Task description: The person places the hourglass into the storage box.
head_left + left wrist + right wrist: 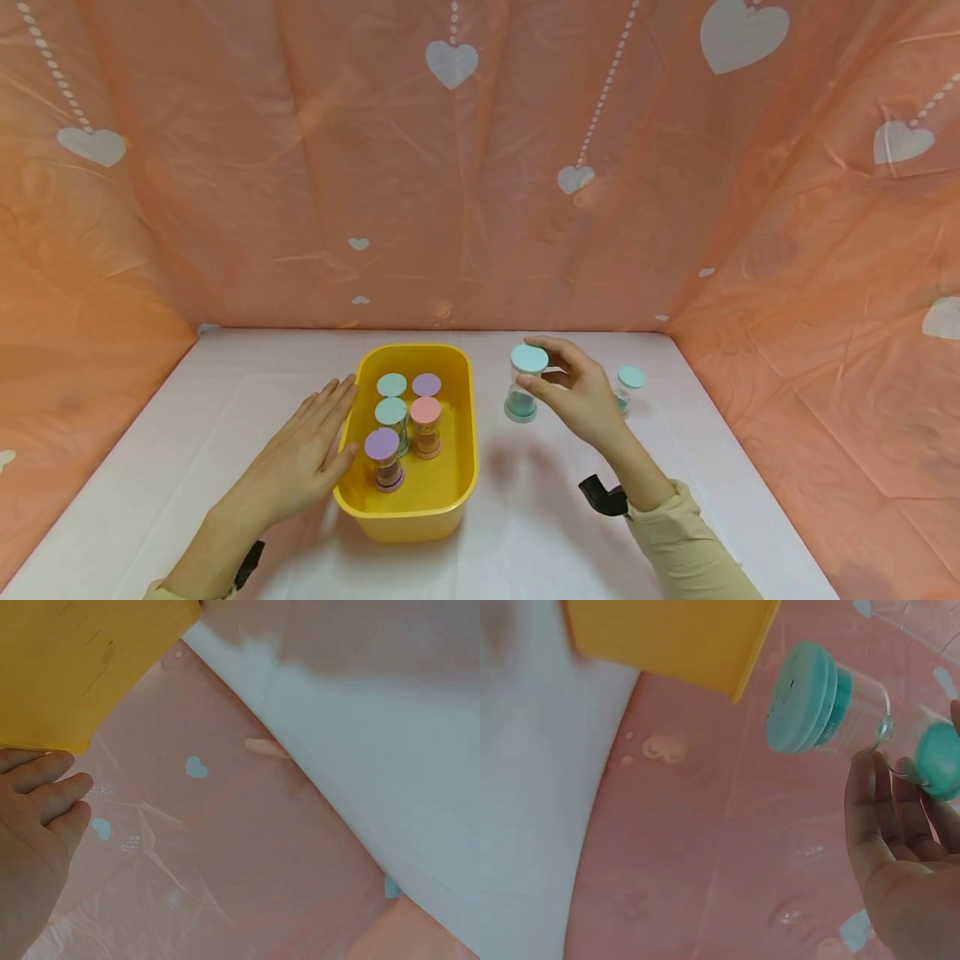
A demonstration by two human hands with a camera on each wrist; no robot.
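Between the thumb and fingers of my right hand [573, 392] is a teal sand timer [521, 404], gripped round its upper half and raised over the white table. In the right wrist view the fingertips lie against the clear glass of this teal timer [802, 701]. My left hand [300, 458] has its fingers straight along the left rim of a yellow tub [408, 525]; in the left wrist view they reach the tub's edge. Several sand timers stand inside: two teal, two purple [382, 444] and one pink [425, 410].
Behind my right hand, another teal-topped sand timer [631, 377] stands on the table [547, 533], partly hidden. Orange sheeting [480, 208] with white hearts hangs around the back and both sides.
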